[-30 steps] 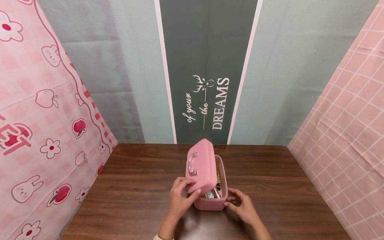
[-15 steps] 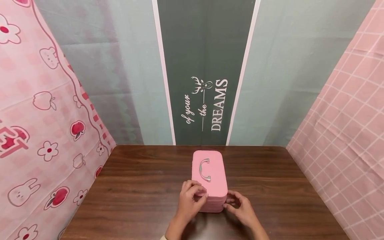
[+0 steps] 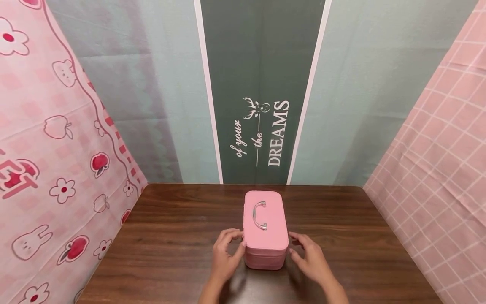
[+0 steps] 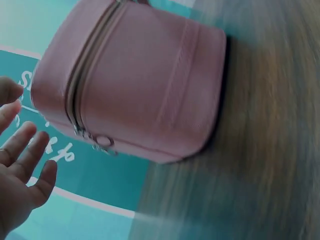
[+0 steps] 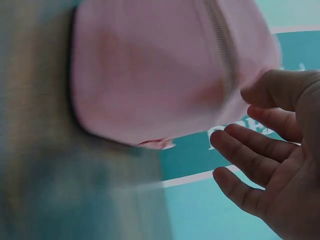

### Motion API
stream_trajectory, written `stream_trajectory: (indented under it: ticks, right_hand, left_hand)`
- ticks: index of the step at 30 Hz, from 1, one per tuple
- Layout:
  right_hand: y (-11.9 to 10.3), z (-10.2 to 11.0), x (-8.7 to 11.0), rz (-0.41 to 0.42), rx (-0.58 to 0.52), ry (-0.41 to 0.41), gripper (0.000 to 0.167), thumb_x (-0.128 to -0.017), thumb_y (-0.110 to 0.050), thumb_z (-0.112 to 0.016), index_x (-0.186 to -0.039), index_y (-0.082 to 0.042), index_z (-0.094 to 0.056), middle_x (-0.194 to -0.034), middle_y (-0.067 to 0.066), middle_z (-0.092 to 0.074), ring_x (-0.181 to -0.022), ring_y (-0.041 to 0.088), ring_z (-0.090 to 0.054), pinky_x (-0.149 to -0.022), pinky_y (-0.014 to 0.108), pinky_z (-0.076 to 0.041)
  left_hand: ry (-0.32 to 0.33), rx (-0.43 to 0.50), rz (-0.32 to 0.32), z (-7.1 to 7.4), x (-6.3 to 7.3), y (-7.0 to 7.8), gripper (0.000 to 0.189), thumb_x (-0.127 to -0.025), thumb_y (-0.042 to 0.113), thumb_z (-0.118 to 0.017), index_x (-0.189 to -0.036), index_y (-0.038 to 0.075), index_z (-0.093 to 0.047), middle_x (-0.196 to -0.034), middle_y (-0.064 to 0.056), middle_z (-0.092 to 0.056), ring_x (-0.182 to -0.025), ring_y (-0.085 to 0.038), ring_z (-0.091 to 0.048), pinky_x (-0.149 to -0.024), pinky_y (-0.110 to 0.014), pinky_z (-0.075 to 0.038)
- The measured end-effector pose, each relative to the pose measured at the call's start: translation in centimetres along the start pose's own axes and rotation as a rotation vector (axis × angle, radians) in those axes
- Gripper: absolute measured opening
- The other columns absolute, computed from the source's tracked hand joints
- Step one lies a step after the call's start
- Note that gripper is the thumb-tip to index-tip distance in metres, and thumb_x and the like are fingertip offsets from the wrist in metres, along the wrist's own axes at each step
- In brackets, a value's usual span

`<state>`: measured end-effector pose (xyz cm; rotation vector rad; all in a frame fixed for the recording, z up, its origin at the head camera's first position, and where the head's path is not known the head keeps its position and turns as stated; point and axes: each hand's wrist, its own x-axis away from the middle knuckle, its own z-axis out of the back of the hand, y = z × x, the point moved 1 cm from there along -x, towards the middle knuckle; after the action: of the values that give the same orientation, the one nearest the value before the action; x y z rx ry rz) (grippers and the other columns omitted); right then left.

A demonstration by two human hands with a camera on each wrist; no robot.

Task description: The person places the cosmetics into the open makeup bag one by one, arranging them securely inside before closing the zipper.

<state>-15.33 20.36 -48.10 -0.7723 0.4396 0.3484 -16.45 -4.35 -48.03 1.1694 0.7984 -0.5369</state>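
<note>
A pink makeup case (image 3: 265, 219) with a silver handle (image 3: 260, 215) on top stands upright on the table, its lid down and its contents hidden. My left hand (image 3: 227, 255) is at the case's left side, fingertips right at the lid's edge in the head view. The left wrist view shows those fingers (image 4: 37, 157) spread and relaxed, near the zipper pulls (image 4: 102, 142). On the other side is my right hand (image 3: 312, 257), its fingers loosely extended beside the case. In the right wrist view its thumb (image 5: 270, 92) overlaps the lid's edge near the zipper (image 5: 222, 42).
The dark wood table (image 3: 174, 236) extends to both sides of the case. A green and grey curtain (image 3: 265, 63) with white lettering hangs behind it. Pink patterned cloths (image 3: 60, 156) flank the table on the left and right.
The lid has swung down from the left onto the case, covering the items inside. My left hand has let go of the lid and moved left; the right fingers have loosened beside the case.
</note>
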Motion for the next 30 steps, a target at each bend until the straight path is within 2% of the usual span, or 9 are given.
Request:
stream_trajectory:
  ticks: [3,7,12,17,24,27,30]
  right_hand:
    - [-0.6,0.6,-1.0,0.117,0.017,0.037,0.046,-0.066,0.010,-0.071,-0.110,0.001,-0.062,-0.101,0.007,-0.063,-0.086,0.022,-0.062,-0.068,0.036,-0.050]
    - [-1.3,0.8,-2.5,0.193,0.016,0.045,0.045,-0.068,0.009,-0.069,-0.111,-0.001,-0.062,-0.109,0.006,-0.061,-0.095,0.021,-0.060,-0.076,0.038,-0.049]
    - [-2.0,0.4,-4.5,0.221,-0.016,0.012,0.044,-0.070,0.003,-0.072,-0.113,-0.005,-0.062,-0.114,0.005,-0.060,-0.102,0.021,-0.058,-0.083,0.042,-0.047]
    - [-2.5,-1.2,-7.0,0.336,-0.008,-0.049,0.040,-0.071,-0.008,-0.075,-0.110,-0.005,-0.064,-0.114,0.010,-0.059,-0.105,0.024,-0.057,-0.088,0.043,-0.044]
    - [-2.2,-3.7,-9.9,0.555,0.057,-0.061,0.035,-0.070,-0.016,-0.074,-0.102,-0.005,-0.066,-0.111,0.013,-0.059,-0.104,0.026,-0.054,-0.089,0.043,-0.041]
    - [-1.9,-4.6,-10.4,0.600,0.080,-0.076,0.031,-0.070,-0.017,-0.070,-0.099,-0.006,-0.066,-0.109,0.014,-0.059,-0.104,0.027,-0.054,-0.088,0.044,-0.041]
    - [-1.7,-5.1,-10.4,0.600,0.102,-0.100,0.028,-0.071,-0.020,-0.067,-0.097,-0.008,-0.068,-0.108,0.013,-0.059,-0.104,0.026,-0.054,-0.086,0.045,-0.041]
  left_hand:
    - [-0.035,-0.037,0.047,0.4,0.5,-0.8,0.029,-0.068,-0.013,-0.071,-0.093,0.000,-0.066,-0.094,-0.013,-0.062,-0.075,-0.027,-0.061,-0.064,-0.033,-0.049]
    - [-0.083,-0.070,0.097,0.6,1.2,-2.2,0.030,-0.070,-0.009,-0.070,-0.097,0.003,-0.066,-0.094,-0.008,-0.064,-0.075,-0.025,-0.063,-0.064,-0.032,-0.048]
    - [-0.142,-0.064,0.140,0.3,1.7,-3.4,0.031,-0.072,-0.006,-0.070,-0.101,0.002,-0.065,-0.093,-0.010,-0.065,-0.076,-0.028,-0.063,-0.065,-0.039,-0.051]
    - [-0.208,-0.042,0.210,-0.1,1.7,-4.1,0.032,-0.073,-0.005,-0.069,-0.103,0.003,-0.064,-0.095,-0.007,-0.066,-0.080,-0.025,-0.064,-0.069,-0.041,-0.051]
    - [-0.225,-0.052,0.278,-0.6,1.6,-4.6,0.026,-0.077,-0.002,-0.068,-0.103,0.005,-0.064,-0.090,-0.002,-0.067,-0.081,-0.016,-0.064,-0.070,-0.038,-0.052]
    - [-0.221,-0.039,0.299,-0.8,1.6,-4.7,0.025,-0.078,-0.003,-0.067,-0.101,0.005,-0.064,-0.087,-0.001,-0.067,-0.079,-0.014,-0.064,-0.067,-0.040,-0.052]
    - [-0.211,-0.046,0.292,-0.9,1.6,-4.7,0.026,-0.075,-0.006,-0.067,-0.099,0.004,-0.064,-0.080,0.001,-0.066,-0.073,-0.012,-0.063,-0.065,-0.039,-0.052]
